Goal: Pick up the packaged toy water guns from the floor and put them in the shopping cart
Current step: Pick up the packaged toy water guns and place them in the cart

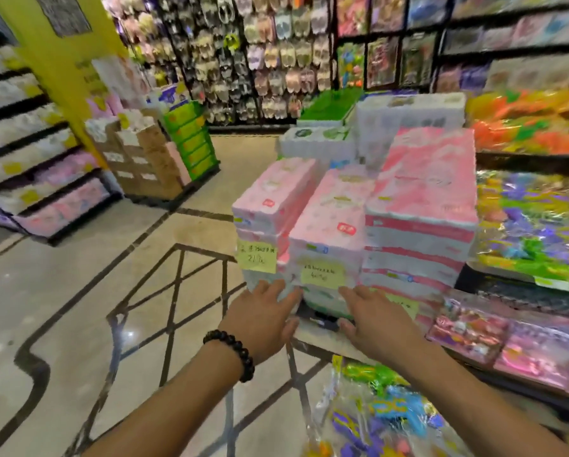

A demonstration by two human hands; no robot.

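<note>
Clear bags of toy water guns (pixel 375 413) in green, blue, purple and yellow lie low at the bottom right, under my right forearm. Whether they rest on the floor or in a cart I cannot tell. My left hand (pixel 263 318), with a dark bead bracelet on the wrist, reaches forward with fingers stretched and holds nothing. Beside it my right hand (pixel 375 321) also reaches forward, fingers spread and empty. Both hands hover in front of a stack of pink tissue packs (pixel 326 225). No shopping cart shows clearly.
Stacked pink and white tissue packs stand ahead with yellow price notes (pixel 256 255). Shelves at the right (pixel 533 225) carry bagged colourful toys. Brown cartons and green boxes (pixel 164 150) stand at the left by a yellow pillar. A tiled aisle floor (pixel 62 308) runs to the left.
</note>
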